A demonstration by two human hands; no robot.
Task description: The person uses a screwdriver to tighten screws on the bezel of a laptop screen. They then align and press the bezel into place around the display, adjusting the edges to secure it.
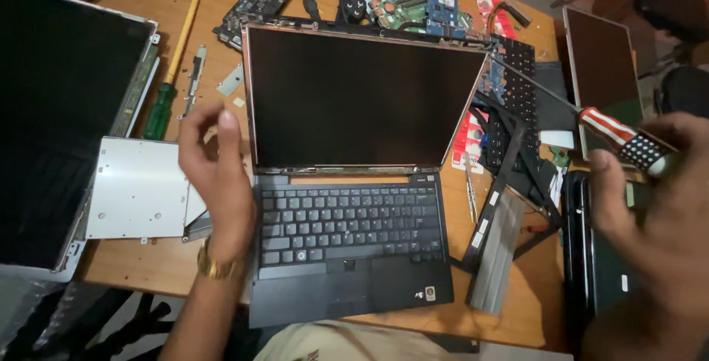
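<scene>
An open black laptop with its bare screen panel stripped of its bezel sits in the middle of the wooden table. My left hand, with a gold watch on the wrist, hovers at the laptop's left hinge, fingers loosely curled and holding nothing I can see. My right hand is at the right and grips a screwdriver by its red, white and blue handle. Its thin shaft slants up left toward the screen's top right corner.
A loose screen panel lies at far left, a silver optical drive beside my left hand. A green and yellow screwdriver, circuit boards, a bare keyboard, another panel and a black device crowd the table.
</scene>
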